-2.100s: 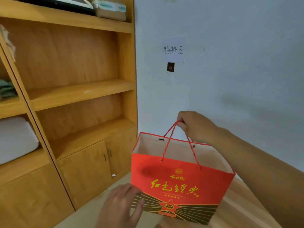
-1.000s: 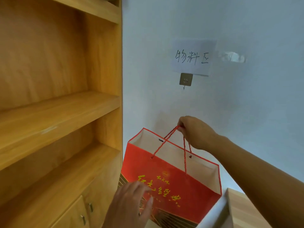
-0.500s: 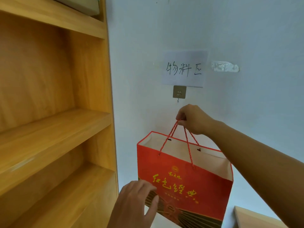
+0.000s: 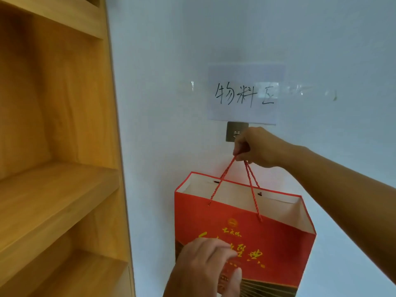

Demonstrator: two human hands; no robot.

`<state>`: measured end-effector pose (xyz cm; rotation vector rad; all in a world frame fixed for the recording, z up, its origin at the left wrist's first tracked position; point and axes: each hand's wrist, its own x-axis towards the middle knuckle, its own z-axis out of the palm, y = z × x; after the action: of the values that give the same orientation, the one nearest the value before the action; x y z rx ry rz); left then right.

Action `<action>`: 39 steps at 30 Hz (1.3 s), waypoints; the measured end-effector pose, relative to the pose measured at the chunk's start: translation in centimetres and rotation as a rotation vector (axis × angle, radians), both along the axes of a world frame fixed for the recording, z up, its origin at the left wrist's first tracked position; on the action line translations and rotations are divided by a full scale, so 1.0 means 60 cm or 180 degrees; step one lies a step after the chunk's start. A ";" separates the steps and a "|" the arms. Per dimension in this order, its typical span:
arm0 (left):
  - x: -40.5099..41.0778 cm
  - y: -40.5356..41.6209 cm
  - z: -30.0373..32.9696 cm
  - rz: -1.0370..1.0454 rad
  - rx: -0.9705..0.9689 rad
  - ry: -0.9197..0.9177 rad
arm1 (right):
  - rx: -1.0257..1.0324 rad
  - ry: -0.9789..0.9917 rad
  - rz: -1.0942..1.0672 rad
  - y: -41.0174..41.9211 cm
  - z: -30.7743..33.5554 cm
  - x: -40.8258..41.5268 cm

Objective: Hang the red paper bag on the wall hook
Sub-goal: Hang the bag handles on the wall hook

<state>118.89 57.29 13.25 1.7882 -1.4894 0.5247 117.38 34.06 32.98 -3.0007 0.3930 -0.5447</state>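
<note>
The red paper bag (image 4: 267, 239) with gold lettering hangs open-topped from its red rope handles (image 4: 227, 179). My right hand (image 4: 257, 146) is closed around the top of those handles, right at the lower edge of the metal wall hook plate (image 4: 232, 130), and it covers the hook's tip. Whether the ropes are over the hook cannot be seen. My left hand (image 4: 207, 269) rests flat on the bag's front near its lower left, fingers spread, without gripping it.
A white paper sign (image 4: 244, 95) with handwritten characters is taped to the pale wall just above the hook. A wooden shelving unit (image 4: 60, 168) stands close on the left, its side panel a short way from the bag.
My right hand has lifted the handles from below the hook up to the hook plate. The bag rose with it, and the view has come closer to the wall.
</note>
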 end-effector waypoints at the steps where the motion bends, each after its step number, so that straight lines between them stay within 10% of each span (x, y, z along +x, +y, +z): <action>1: 0.012 -0.011 0.010 -0.0063 -0.0037 -0.0089 | 0.0004 -0.0032 -0.0023 -0.008 0.002 0.012; 39: 0.121 -0.154 0.036 -0.0719 0.0114 -0.0018 | -0.1309 0.0372 0.0716 -0.138 -0.010 0.087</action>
<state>126.13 48.05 15.41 1.6189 -1.6881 0.3919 122.57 25.78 32.36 -3.4163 -0.0654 -0.4810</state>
